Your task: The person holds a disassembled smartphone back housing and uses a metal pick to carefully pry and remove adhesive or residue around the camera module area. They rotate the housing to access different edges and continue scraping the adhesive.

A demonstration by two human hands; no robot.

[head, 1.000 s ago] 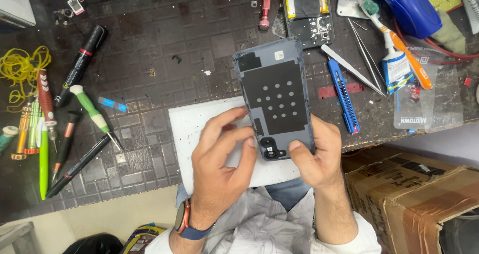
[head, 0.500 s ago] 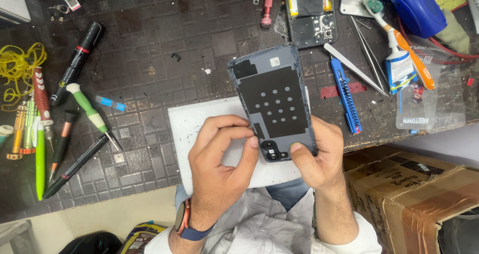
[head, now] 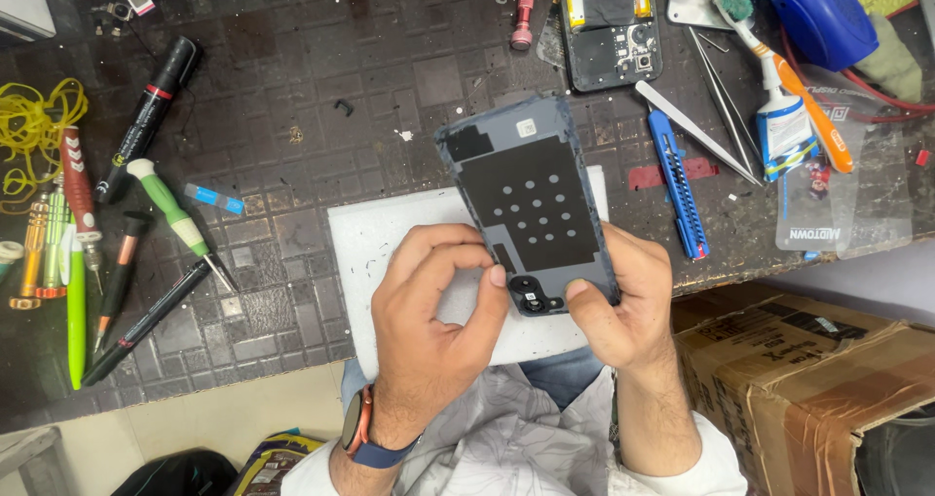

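Back cover [head: 531,199] of a phone, inner side up, held w/ both hands just above a white pad [head: 390,238] at the near edge of the bench. Left hand [head: 429,306]: fingers curled, thumb and forefinger pinched close at the cover's near-left edge, by the camera ring [head: 534,296]. Right hand [head: 623,311]: wrapped round the near-right corner, thumb pressed on the inner face beside the ring, other fingers hidden under the cover, so can't tell how they sit.

Handling, by the look: thin, light, stiff-ish panel, prob. plastic or glass, likely to flex or crack if bent. Dark film w/ dots on the inner face may be tacky. Best held by the edges, not the film or lens area.

Surface: dark gridded mat [head: 321,77], scuffed, w/ small bits scattered. Left: black marker [head: 146,116], green-handled screwdriver [head: 175,219], more drivers and pens, yellow bands [head: 34,121]. Far: red driver [head: 523,9], opened phone [head: 609,24]. Right: blue knife [head: 677,180], tweezers [head: 726,116], toothbrush [head: 779,48], glue tube [head: 784,131], clear film packet [head: 847,194]. Cardboard box [head: 808,379] near-right, below bench level. Crowded bench, little free room beyond the pad.
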